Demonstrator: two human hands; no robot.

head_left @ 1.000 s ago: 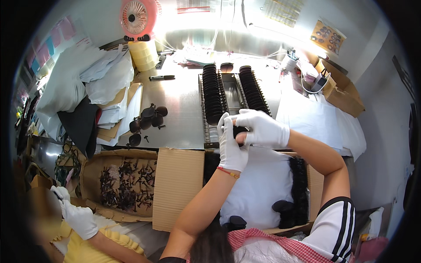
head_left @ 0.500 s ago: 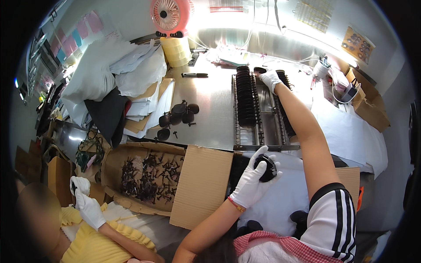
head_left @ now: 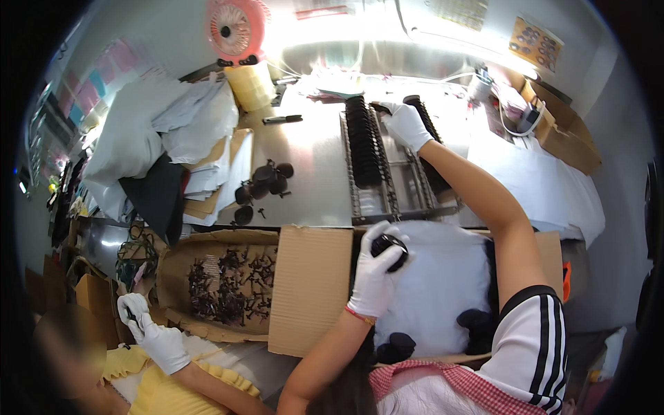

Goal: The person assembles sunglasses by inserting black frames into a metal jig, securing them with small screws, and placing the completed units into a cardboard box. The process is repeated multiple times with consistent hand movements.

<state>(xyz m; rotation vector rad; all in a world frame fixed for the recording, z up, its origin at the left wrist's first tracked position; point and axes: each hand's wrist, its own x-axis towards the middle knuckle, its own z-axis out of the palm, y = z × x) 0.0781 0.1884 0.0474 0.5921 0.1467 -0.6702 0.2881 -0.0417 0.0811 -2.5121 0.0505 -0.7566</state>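
My left hand [head_left: 373, 280], in a white glove, is closed around shiny black round discs [head_left: 389, 252] above a box lined with white plastic. At the far end of a metal rack [head_left: 404, 200], my white-gloved right hand [head_left: 408, 126] has its fingertips closed on a dark disc [head_left: 380, 107], partly hidden by the glove. A long row of black discs [head_left: 364, 149] stands on edge along the rack's left side. Another row [head_left: 423, 114] runs along the right side, partly behind my right forearm.
At left, a co-worker's gloved hands [head_left: 153, 337] hold a small dark piece. A cardboard box [head_left: 169, 277] contains many small dark parts. Loose black discs [head_left: 264, 178], a marker [head_left: 282, 120], paper piles [head_left: 200, 104] and a pink fan [head_left: 238, 31] are around. White sheeting [head_left: 519, 180] covers the right side.
The whole view has shifted, moving the bench leftward in the picture. My left hand has turned and its fingers have closed more around the discs. My right hand remains at the rack's far end.
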